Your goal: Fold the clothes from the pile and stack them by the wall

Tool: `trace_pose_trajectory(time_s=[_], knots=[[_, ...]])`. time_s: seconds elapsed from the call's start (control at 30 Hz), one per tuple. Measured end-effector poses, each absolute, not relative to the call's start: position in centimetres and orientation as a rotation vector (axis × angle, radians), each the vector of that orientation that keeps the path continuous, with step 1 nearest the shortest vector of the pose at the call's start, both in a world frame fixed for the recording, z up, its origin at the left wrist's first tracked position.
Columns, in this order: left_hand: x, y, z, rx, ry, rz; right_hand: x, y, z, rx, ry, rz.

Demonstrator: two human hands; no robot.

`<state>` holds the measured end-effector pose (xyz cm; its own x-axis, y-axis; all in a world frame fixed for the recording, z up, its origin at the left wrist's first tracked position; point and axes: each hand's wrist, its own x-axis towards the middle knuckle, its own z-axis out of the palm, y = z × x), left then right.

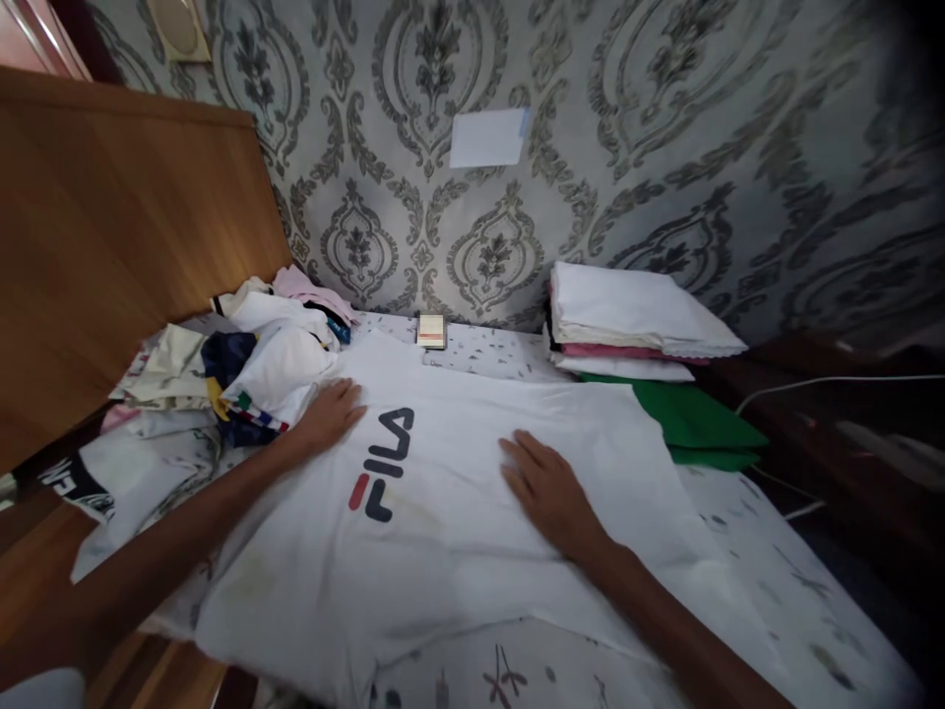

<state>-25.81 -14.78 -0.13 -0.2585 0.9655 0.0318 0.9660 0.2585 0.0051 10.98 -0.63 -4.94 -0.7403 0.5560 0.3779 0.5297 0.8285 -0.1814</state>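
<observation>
A white T-shirt (458,483) with a FILA print (384,463) lies spread sideways over a patterned white cover, with some creases in its cloth. My left hand (330,416) rests on the shirt just left of the print, its fingers stretched and holding nothing. To the right of the print, my right hand (550,487) lies on the cloth with fingers apart, slightly blurred. The near edge of the shirt curves, and the patterned cover (517,675) shows below it.
Rumpled clothes (273,369) are heaped at the left beside a wooden panel (133,236). A folded white stack (627,315) and green cloth (694,423) sit at the back right. A small box (431,332) stands near the wall, and a white cable (827,380) runs at right.
</observation>
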Motion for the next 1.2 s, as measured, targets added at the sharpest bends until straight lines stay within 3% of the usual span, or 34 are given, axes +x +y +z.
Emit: trace_pose_trajectory(time_s=[0.27,0.53,0.83,0.9,1.1,1.2], knots=[[-28.5,-20.2,6.5,-1.036,-2.48,0.118,18.3,-0.7,-6.4,-0.905,-2.41,0.038],[-28.1,-20.5,8.2,-1.174,-2.569,0.274,18.4,0.5,-7.6,-0.832,-2.355,0.011],[-37.7,-18.0,23.3,-1.109,-2.372,0.028,19.0,1.5,-8.8,-0.825,-2.344,0.066],[-40.2,-16.6,23.2,-1.08,-2.4,-0.028,19.1,1.6,-9.0,-0.852,-2.35,0.081],[-41.7,-13.5,13.1,-1.129,-2.472,0.148,19.1,1.1,-8.2,-0.918,-2.367,0.104],[-41.5,-13.4,11.7,-1.142,-2.545,0.16,18.8,0.4,-6.8,-0.95,-2.408,0.117]])
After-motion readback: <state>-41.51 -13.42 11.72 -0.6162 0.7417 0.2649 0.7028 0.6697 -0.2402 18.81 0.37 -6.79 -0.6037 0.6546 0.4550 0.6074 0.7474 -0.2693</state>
